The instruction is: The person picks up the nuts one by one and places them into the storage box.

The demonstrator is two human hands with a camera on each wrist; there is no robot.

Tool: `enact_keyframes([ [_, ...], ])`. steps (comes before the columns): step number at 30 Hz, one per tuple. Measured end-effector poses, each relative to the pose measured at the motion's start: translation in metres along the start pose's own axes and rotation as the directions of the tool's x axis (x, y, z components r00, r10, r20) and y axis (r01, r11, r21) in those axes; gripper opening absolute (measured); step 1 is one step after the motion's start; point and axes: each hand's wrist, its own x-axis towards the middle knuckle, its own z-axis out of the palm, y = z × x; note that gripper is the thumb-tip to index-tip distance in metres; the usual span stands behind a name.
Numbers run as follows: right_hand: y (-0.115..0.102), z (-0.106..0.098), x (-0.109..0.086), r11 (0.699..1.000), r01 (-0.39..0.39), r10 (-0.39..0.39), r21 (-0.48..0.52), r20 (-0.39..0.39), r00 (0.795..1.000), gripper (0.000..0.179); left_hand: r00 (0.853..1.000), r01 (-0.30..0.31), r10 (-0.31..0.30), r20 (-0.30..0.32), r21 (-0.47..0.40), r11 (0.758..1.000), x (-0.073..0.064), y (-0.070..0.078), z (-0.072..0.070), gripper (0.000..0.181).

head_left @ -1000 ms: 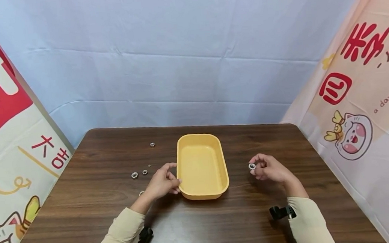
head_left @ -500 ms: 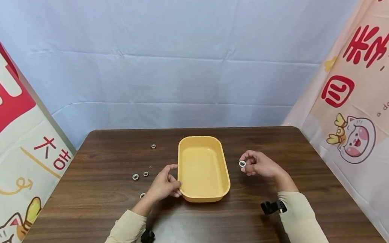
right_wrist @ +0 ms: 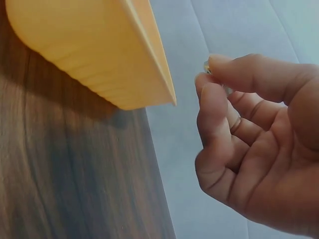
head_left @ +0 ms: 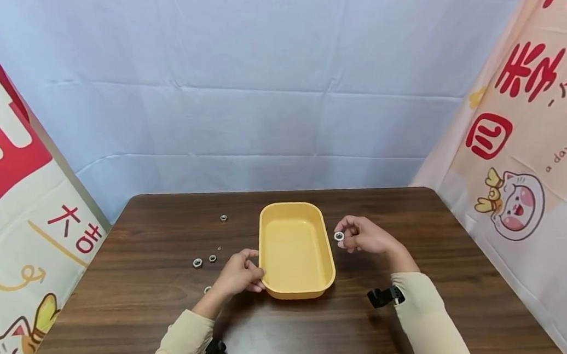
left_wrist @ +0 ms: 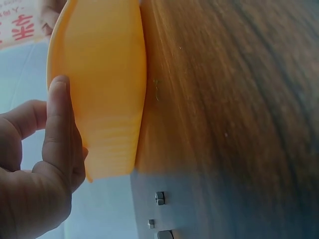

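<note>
Five metal nuts lay on the left part of the brown surface (head_left: 138, 286). The far nut (head_left: 224, 218) sat nearest the far edge; farther from that edge came the tiny nut (head_left: 219, 249), the small nut (head_left: 212, 258) and, closest to the left edge, the large nut (head_left: 198, 263). The near nut (head_left: 207, 290) was partly covered by the left wrist, which stood in the way of the head view. Beyond the far edge hung a pale cloth (head_left: 258, 102), with a left banner (head_left: 65, 236) past the left edge and a right banner (head_left: 517, 199) past the right. A black device (head_left: 381, 297) was strapped at the right wrist, by a cream sleeve (head_left: 436, 320).

A yellow container (head_left: 296, 250) stood about midway between the left and right edges, its long sides running toward the far edge. Its inner floor and walls showed plain yellow. The left hand (head_left: 238, 273) had its grip clamped on the container's left rim. The right hand (head_left: 366, 237) had its grip together on one more nut: thumb and fingertips pinched the held nut (head_left: 339, 236) above the surface, near the container's right rim but apart from it. That rim lay between the nut and the inside.
</note>
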Motion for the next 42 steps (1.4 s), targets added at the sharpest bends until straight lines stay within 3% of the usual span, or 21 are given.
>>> enact_keyframes([
  [4,-0.012,0.003,0.003,0.999,-0.031,0.031,-0.013,0.012,0.999,0.022,1.0,0.016,-0.016,-0.012,0.002,1.0,0.002,0.001,0.0,0.049],
  [14,0.01,0.006,0.025,0.997,-0.074,0.075,-0.026,0.045,0.996,0.024,1.0,0.023,-0.023,0.001,-0.02,1.0,0.001,0.002,0.004,0.048],
  [26,-0.01,0.015,0.048,0.972,-0.187,0.197,-0.144,0.062,0.978,0.023,0.999,0.043,-0.043,0.002,0.01,0.999,0.001,0.007,0.0,0.049],
  [37,-0.028,0.026,0.067,0.931,-0.233,0.256,-0.281,0.047,0.966,0.022,0.999,0.052,-0.052,-0.008,0.012,0.999,0.001,0.005,0.001,0.049],
  [42,-0.031,0.034,0.076,0.93,-0.234,0.265,-0.283,0.076,0.961,0.02,0.999,0.051,-0.051,-0.01,0.005,0.999,-0.002,0.01,0.002,0.047],
])
